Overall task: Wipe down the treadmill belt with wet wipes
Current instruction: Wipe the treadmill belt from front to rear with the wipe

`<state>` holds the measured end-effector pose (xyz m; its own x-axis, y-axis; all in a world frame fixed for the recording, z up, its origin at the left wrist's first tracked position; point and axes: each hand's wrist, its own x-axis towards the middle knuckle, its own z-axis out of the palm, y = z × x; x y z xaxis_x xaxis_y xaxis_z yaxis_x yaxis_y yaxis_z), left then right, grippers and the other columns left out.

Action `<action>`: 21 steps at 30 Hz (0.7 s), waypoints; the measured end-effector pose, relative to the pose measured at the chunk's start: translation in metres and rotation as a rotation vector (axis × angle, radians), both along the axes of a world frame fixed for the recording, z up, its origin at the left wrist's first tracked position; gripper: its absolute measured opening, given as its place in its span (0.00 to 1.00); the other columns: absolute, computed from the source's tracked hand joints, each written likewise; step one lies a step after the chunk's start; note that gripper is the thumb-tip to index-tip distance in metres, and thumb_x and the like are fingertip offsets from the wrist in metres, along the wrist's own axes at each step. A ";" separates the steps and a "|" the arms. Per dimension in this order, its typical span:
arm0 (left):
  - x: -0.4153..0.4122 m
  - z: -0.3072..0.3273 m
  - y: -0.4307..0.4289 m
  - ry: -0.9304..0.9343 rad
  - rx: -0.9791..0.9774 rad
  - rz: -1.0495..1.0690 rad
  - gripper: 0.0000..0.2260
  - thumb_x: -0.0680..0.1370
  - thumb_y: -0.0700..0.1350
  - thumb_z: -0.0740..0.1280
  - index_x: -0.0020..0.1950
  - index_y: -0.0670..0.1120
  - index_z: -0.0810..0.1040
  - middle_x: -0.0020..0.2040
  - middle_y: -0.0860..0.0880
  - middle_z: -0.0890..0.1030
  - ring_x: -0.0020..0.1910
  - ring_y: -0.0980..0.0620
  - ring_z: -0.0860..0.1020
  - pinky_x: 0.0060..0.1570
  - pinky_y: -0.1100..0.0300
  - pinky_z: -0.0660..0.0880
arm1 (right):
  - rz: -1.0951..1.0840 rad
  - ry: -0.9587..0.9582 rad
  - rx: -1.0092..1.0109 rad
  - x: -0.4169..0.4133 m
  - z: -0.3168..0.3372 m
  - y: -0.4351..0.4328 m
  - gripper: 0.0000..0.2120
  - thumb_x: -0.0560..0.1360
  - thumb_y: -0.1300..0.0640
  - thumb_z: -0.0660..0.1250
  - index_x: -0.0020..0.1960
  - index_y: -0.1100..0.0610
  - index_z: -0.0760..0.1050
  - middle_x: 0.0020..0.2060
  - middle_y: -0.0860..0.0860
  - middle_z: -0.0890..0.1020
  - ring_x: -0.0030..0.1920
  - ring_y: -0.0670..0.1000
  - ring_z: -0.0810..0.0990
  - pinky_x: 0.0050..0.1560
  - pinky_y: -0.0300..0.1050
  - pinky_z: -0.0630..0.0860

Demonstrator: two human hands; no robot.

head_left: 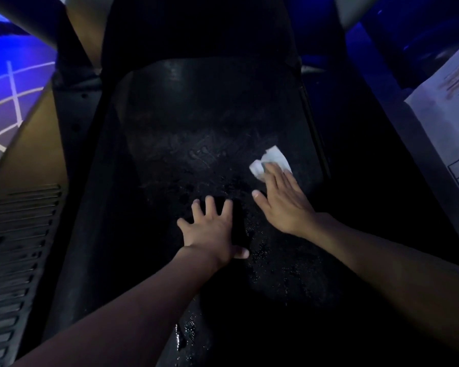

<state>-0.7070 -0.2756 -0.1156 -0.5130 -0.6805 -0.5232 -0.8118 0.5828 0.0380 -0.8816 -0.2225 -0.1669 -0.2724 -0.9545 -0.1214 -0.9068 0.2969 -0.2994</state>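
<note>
Two bare forearms are seen reaching in from the bottom edge onto the dark treadmill belt (196, 133). A crumpled white wet wipe (272, 158) is pressed against the belt's right part, near its right edge, under the straight fingers of the right hand (281, 205); the wipe is not clasped, only covered flat. The left hand (210, 229) is laid palm-down on the belt just beside the right, its fingers spread and relaxed, with nothing held. Wet glints are shown on the belt around and below both hands. A slatted side cover (21, 234) is seen to the left, a blue-lit floor with pale lines (8, 96) beyond it, and a printed sheet (448, 107) at the right edge.
</note>
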 end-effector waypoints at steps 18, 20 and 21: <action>0.033 0.003 -0.020 0.052 0.039 0.034 0.54 0.67 0.58 0.76 0.80 0.44 0.44 0.79 0.47 0.37 0.79 0.45 0.43 0.73 0.44 0.54 | 0.483 0.135 0.102 0.010 0.002 0.018 0.33 0.80 0.38 0.35 0.80 0.53 0.36 0.79 0.47 0.37 0.78 0.45 0.33 0.78 0.50 0.36; 0.034 0.004 -0.022 0.021 0.009 0.102 0.56 0.66 0.60 0.77 0.79 0.44 0.45 0.78 0.39 0.37 0.77 0.38 0.43 0.73 0.44 0.54 | 0.298 0.132 0.119 0.003 0.000 0.001 0.35 0.78 0.37 0.30 0.80 0.53 0.36 0.80 0.48 0.38 0.78 0.46 0.33 0.78 0.51 0.37; 0.033 0.004 -0.023 -0.012 0.006 0.122 0.56 0.65 0.62 0.77 0.79 0.46 0.45 0.78 0.37 0.38 0.77 0.35 0.43 0.73 0.42 0.54 | 0.211 0.122 0.128 0.004 0.000 -0.007 0.37 0.76 0.36 0.29 0.80 0.53 0.35 0.79 0.49 0.37 0.77 0.46 0.33 0.78 0.51 0.36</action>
